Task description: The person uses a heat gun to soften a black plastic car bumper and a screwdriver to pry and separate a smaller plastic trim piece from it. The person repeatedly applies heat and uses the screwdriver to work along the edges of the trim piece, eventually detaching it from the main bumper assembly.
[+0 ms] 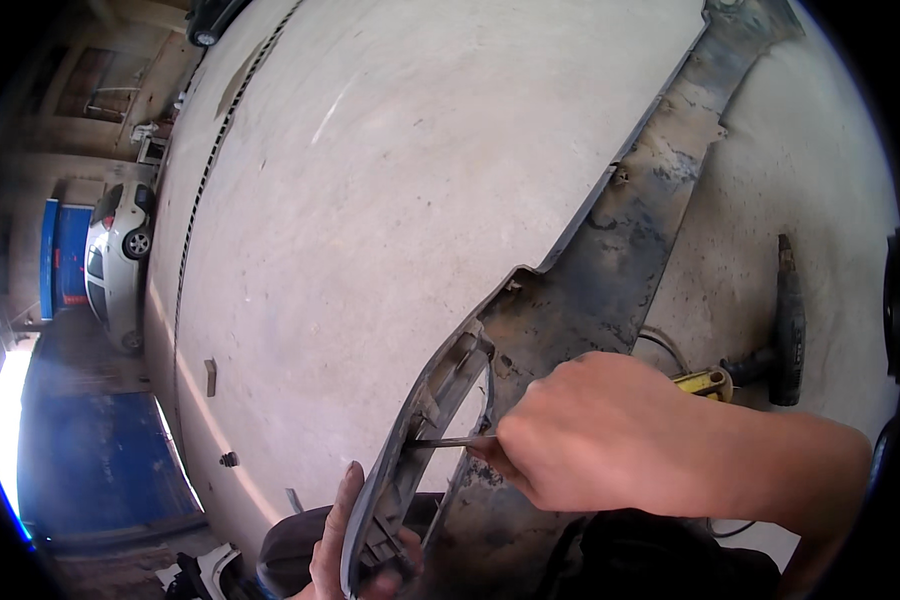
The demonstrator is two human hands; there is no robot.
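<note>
A long, stained dark panel (pixel 625 240), like a vehicle trim part, runs from the bottom centre to the top right. At its near end is a ribbed grey section (pixel 425 410) with an elongated opening. My left hand (pixel 335 530) grips the outer edge of that section, fingers and thumb on either side. My right hand (pixel 605 430) is closed round a thin metal rod tool (pixel 440 441), whose far end rests inside the ribbed section; its handle is hidden in my fist. Just beyond my right hand lies a yellow and black power tool (pixel 788 340), partly hidden.
Pale concrete floor (pixel 390 170) surrounds the panel, crossed by a dark slotted drain (pixel 211 170). A white car (pixel 120 260) and blue doors (pixel 100 455) are on the left. A dark car (pixel 210 25) shows at top. Small blocks (pixel 210 377) and white parts (pixel 215 575) lie at lower left.
</note>
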